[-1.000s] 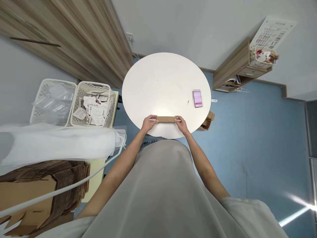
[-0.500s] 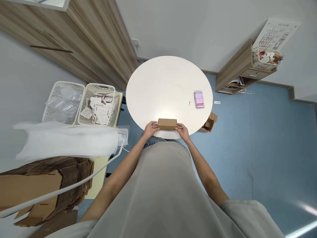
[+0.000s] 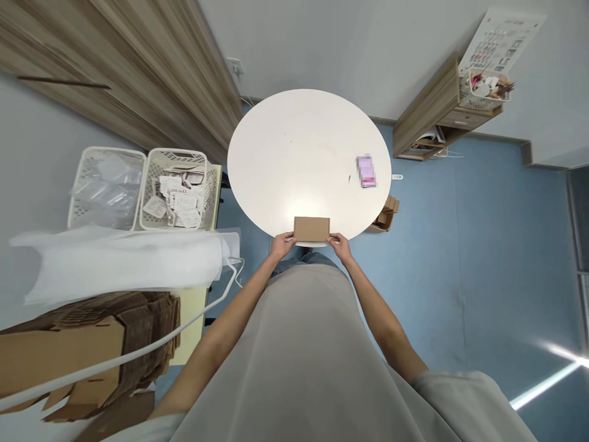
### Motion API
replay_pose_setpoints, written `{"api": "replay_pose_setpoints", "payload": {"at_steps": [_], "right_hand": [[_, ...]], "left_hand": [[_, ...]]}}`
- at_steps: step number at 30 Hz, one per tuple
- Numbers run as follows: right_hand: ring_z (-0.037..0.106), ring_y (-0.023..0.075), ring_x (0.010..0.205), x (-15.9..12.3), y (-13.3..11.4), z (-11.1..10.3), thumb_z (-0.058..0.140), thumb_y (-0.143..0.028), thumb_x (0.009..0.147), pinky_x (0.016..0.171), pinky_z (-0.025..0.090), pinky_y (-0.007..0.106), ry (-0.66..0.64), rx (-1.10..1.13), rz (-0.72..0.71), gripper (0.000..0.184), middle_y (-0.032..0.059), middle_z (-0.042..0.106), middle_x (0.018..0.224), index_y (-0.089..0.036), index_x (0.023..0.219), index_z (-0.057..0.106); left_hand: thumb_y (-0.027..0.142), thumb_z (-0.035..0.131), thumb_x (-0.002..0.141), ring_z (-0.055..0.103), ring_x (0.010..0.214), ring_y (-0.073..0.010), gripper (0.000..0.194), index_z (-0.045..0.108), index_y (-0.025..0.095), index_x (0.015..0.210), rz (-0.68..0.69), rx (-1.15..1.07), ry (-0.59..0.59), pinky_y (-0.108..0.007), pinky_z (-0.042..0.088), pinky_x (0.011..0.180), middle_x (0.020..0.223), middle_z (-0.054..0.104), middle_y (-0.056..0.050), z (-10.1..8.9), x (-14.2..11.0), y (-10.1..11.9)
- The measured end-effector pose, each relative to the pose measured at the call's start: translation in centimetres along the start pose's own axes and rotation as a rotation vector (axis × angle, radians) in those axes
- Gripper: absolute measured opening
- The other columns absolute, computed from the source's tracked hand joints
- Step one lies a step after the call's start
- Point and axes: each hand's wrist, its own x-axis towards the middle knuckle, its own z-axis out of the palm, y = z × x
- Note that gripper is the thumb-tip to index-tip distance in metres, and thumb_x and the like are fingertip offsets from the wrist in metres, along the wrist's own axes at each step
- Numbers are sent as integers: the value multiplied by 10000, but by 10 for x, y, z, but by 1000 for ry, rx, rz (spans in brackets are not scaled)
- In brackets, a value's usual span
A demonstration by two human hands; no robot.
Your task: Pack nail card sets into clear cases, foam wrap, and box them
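A small closed cardboard box (image 3: 311, 229) is at the near edge of the round white table (image 3: 294, 153), its broad brown face toward me. My left hand (image 3: 282, 245) grips the box's left end, fingers at its lower left corner. At the opposite end, my right hand (image 3: 340, 247) pinches the lower right corner. Whether the box rests on the tabletop or is held just above it, I cannot tell. Farther right on the table lies a pink-purple item (image 3: 366, 171), blurred out, with a small dark mark beside it.
On the left, a yellow table (image 3: 191, 319) bears two white baskets (image 3: 142, 202) of plastic bags and paper cards, a white foam roll (image 3: 124, 261) and stacked flattened cardboard (image 3: 92, 350). A carton of small boxes (image 3: 385, 215) stands below the round table's right side.
The box has tipped so more of its broad face shows, with both hands staying at its ends. My view has shifted slightly.
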Motion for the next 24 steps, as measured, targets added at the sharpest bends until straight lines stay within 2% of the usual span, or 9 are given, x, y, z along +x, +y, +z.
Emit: {"api": "replay_pose_setpoints", "payload": {"at_steps": [6,11,15,19,24], "right_hand": [[716,290,1013,-37,-6,-16,845,-727,646,843,574,401,38,88,61,604,105,811,1039,-258,965,634],[714,266,965,-88,-4,-38,898,-698,602,805,542,369,93,116,113,647,119,818,1067,-245,983,637],[719,258,961,-135,5,-58,921,-698,573,800,550,367,176,115,175,670,137,816,1111,-235,978,653],[730,280,1037,-173,12,-76,923,-707,587,813,571,376,237,120,232,674,144,811,1151,-236,999,671],[736,287,1057,-190,14,-96,940,-681,619,838,575,383,243,179,260,637,126,813,1107,-237,1006,697]], "left_hand": [[378,915,773,806,1061,-318,501,806,113,1184,21,-251,-65,-523,652,1050,1193,838,-135,17,-27,3],[353,937,775,803,1096,-314,536,778,114,1228,0,-375,-151,-540,644,1078,1257,821,-152,36,-54,-9],[361,946,774,787,1169,-341,567,772,112,1252,-30,-352,-226,-550,635,1092,1316,798,-183,57,-72,-13],[430,925,806,791,1165,-316,572,768,115,1256,-41,-262,-320,-517,643,1086,1324,793,-180,78,-83,-8],[418,904,816,808,1095,-303,536,781,114,1239,-21,-195,-389,-518,635,1105,1331,793,-156,92,-86,4]]}}
